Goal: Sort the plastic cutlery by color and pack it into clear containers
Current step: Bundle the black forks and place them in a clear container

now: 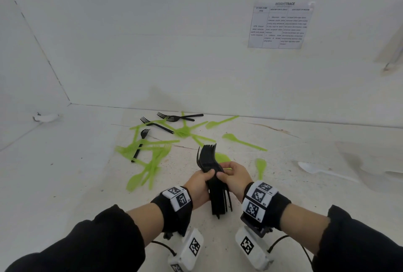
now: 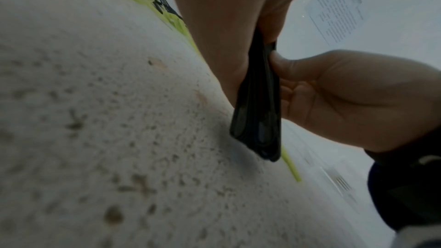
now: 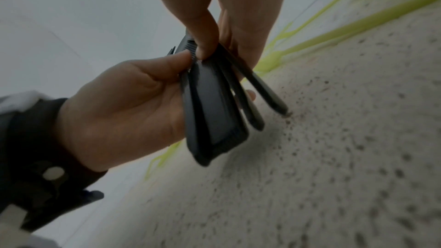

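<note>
A bundle of black plastic forks (image 1: 214,175) stands nearly upright over the table, tines up and handle ends close to the surface. My left hand (image 1: 200,181) grips it from the left and my right hand (image 1: 234,174) pinches it from the right, thumbs meeting on the stack. In the left wrist view the bundle (image 2: 257,112) hangs between my left hand (image 2: 226,25) and right hand (image 2: 346,97). In the right wrist view the handles (image 3: 214,116) fan out slightly. Three loose black forks (image 1: 174,117) (image 1: 157,125) (image 1: 140,144) lie among scattered green cutlery (image 1: 150,162).
More green spoons (image 1: 242,140) (image 1: 260,168) lie right of the bundle. A white spoon (image 1: 316,170) lies at the far right on the speckled white table (image 1: 87,184). White walls close the back and left; a printed sheet (image 1: 280,26) hangs on the back wall.
</note>
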